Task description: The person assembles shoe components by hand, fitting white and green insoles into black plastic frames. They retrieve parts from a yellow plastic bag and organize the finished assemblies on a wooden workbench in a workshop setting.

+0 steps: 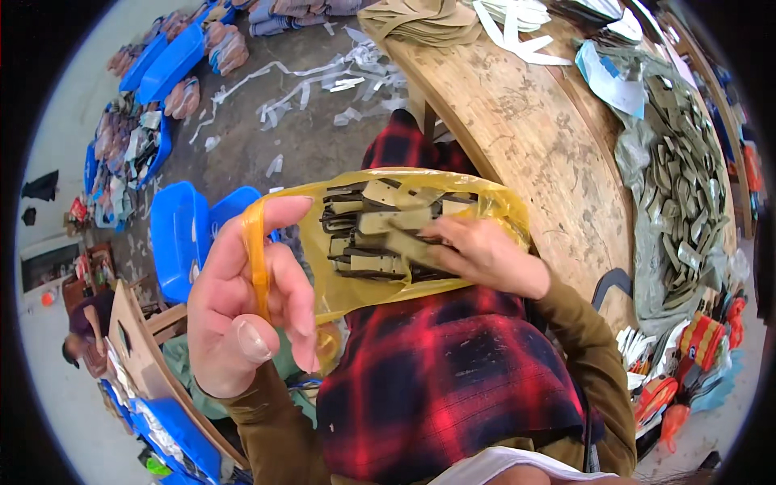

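Note:
A yellow translucent plastic bag (333,293) is spread in front of my lap with its mouth facing up. My left hand (234,315) holds its left side, the bag's handle looped around the fingers. Inside lie several bundled olive strap-like pieces (378,263) with black parts, stacked in rows. My right hand (497,257) reaches in from the right, fingers closed on one flat olive piece (411,245) over the stack. The fingertips are partly hidden behind that piece.
A wooden table (525,105) curves along the right, with stacked tan pieces (424,20) at its far end and a heap of olive pieces (683,194) on plastic sheeting. Blue bins (178,238) stand on the floor at left, near white scraps (347,85). Another person (90,331) is far left.

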The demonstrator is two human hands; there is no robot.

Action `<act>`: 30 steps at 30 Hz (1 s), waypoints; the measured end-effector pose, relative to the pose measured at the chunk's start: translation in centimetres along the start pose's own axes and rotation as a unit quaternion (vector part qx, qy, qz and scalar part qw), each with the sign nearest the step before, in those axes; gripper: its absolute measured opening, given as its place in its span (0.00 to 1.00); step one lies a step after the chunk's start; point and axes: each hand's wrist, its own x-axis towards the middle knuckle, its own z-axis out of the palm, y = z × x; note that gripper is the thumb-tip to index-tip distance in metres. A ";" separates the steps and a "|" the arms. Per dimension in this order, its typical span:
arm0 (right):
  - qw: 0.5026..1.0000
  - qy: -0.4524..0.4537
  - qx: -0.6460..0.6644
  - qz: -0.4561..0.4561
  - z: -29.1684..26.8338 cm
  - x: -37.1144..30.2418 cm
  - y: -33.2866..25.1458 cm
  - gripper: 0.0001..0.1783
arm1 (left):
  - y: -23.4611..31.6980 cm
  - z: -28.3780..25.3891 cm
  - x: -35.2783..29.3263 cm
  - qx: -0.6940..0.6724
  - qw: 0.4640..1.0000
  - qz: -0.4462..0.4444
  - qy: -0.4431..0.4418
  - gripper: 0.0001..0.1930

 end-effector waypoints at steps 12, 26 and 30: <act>0.932 -0.127 -0.327 0.088 -7.1 -4.0 1.2 0.15 | -0.8 -3.5 1.5 0.359 0.922 0.134 -0.046 0.22; 0.982 -0.060 0.160 0.082 -12.2 -3.0 -2.1 0.19 | -2.3 -3.5 1.0 0.302 0.922 0.222 0.100 0.06; 0.982 -0.006 0.181 0.058 -13.3 -3.3 -4.8 0.24 | -2.1 -0.8 2.8 0.245 0.905 0.347 0.039 0.06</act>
